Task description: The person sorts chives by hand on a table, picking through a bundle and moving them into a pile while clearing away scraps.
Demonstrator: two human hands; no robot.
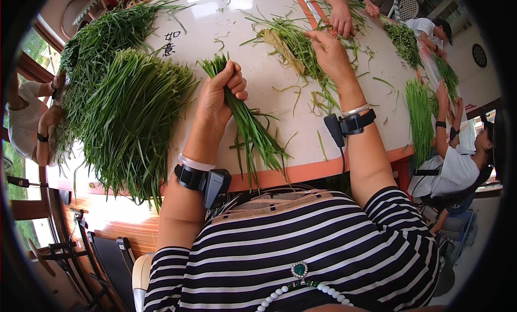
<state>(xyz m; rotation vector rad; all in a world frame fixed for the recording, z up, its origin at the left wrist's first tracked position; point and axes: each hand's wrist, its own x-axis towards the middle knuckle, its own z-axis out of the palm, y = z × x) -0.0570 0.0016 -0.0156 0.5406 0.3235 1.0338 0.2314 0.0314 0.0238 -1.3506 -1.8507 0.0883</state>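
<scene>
My left hand (223, 91) is closed around a bunch of garlic chives (253, 131). The cut ends stick up above my fist, and the long green leaves hang down toward the table's near edge. My right hand (331, 56) is over the right side of a loose heap of chive trimmings (291, 42), with its index finger stretched out to the left. Its other fingers are partly hidden, and I see nothing held in it. A yellowish withered leaf (283, 50) lies among the trimmings.
Large piles of chives (134, 107) cover the table's left side. A white table (215, 21) with a pink border spreads before me, dotted with scraps. Across it, another person's hand (341, 20) reaches near the trimmings. More chives (419, 112) lie right, beside other people.
</scene>
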